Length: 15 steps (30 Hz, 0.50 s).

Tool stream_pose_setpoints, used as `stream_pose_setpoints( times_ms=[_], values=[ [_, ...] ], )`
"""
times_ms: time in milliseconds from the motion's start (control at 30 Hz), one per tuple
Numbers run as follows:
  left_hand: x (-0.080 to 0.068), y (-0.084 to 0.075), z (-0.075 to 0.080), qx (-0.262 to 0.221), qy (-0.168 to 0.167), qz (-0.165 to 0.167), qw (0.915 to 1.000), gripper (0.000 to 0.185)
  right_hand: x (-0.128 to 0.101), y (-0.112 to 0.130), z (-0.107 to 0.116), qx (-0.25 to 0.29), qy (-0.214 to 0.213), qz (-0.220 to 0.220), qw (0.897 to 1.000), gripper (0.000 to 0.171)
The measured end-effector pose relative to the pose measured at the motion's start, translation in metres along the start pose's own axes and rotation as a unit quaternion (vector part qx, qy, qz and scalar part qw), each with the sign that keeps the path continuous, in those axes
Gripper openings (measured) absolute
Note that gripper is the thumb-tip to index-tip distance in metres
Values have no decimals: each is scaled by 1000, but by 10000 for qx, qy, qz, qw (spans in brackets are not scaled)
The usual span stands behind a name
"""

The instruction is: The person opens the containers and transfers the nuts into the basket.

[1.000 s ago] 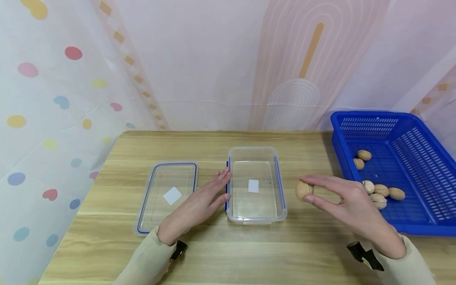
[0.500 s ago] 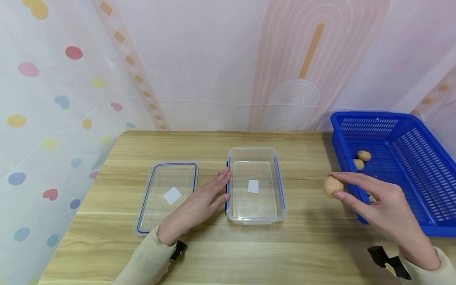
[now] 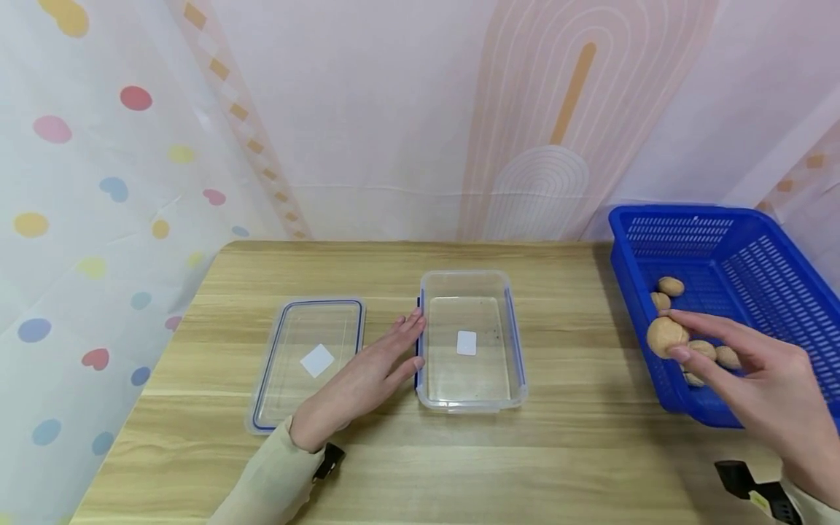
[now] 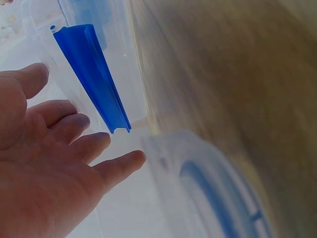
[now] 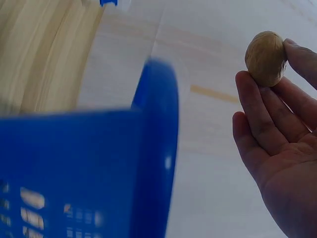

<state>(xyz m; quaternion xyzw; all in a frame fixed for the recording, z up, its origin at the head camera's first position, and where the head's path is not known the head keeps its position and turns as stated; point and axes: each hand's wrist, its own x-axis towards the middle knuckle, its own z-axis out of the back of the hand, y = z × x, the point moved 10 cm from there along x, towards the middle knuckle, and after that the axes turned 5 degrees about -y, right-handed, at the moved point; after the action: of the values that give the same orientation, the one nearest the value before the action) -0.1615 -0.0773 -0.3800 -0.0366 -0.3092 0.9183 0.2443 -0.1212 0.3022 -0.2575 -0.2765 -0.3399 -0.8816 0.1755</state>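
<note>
I pinch a walnut (image 3: 666,337) between the thumb and fingertips (image 5: 297,52) of my right hand (image 3: 761,386), raised above the near left wall of the blue basket (image 3: 633,292). Just beyond and below the grip, more walnuts (image 3: 671,286) lie on the basket floor. Well off to the left of the grip, my left hand (image 3: 367,375) rests flat, fingers straight, against the left side of the clear container (image 3: 518,343), beside its blue latch (image 4: 94,79); the container's lid (image 3: 262,386) lies further left on the wooden table (image 3: 564,452).

To carry this well, I judge I should keep the pinch firm across the shell's widest part, since a round hard nut rolls easily out of fingertips, and keep the container steadied.

My fingers cover some walnuts behind them, so I cannot count them. The right wrist view is blurred at the basket wall, and the left wrist view smears the lid.
</note>
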Motion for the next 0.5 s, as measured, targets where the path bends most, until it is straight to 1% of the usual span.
stream_pose_setpoints(
  times_ms=[67,167,300,400,500],
  values=[
    [0,0,0,0,-2,-5,10000,62,-1,-9,3,151,-40,-224,9996,39],
    [-1,0,0,8,1,19,10000,62,-3,-26,8,132,-101,-601,9981,41],
    [-1,0,1,1,-15,29,10000,61,-5,-42,17,260,-294,-761,9963,42],
    [-1,0,1,-38,-21,2,10000,61,-8,-54,21,604,-415,-839,9938,45],
    [0,0,0,-37,-26,-15,10000,61,-13,-69,23,619,-430,-1071,9914,43]
  ],
)
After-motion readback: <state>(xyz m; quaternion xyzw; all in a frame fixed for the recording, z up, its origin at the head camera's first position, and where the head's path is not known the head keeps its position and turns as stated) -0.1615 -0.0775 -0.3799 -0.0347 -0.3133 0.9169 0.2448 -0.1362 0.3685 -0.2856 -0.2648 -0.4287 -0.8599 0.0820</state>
